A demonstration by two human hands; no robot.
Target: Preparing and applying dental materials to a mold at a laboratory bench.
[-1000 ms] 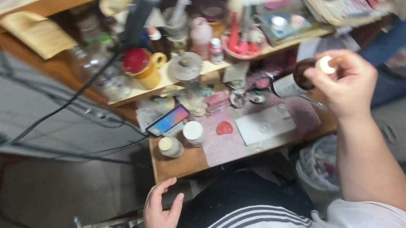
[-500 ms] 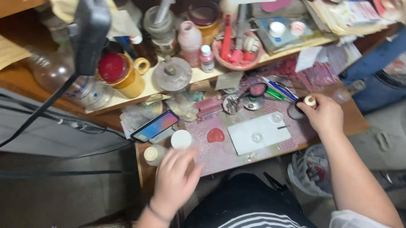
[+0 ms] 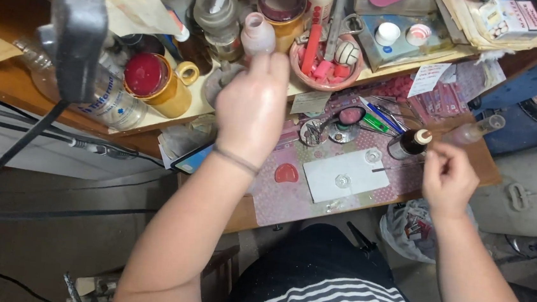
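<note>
Pink mat (image 3: pixel 316 196) lies bare between left hand (image 3: pixel 251 108) and right hand (image 3: pixel 448 178).

A cluttered wooden worktop (image 3: pixel 472 162) carries a white rectangular tile (image 3: pixel 346 175) at centre, a small dark glass bottle (image 3: pixel 409 143) to its right, and a yellow ceramic mug (image 3: pixel 162 84) on the raised shelf (image 3: pixel 201 109) at left.

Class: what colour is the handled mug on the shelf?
The handled mug is mustard yellow with a red top, seen in the head view.

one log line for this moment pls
left hand: reaching at pink bottle | right hand: beside dark bottle | desk: cluttered
</note>
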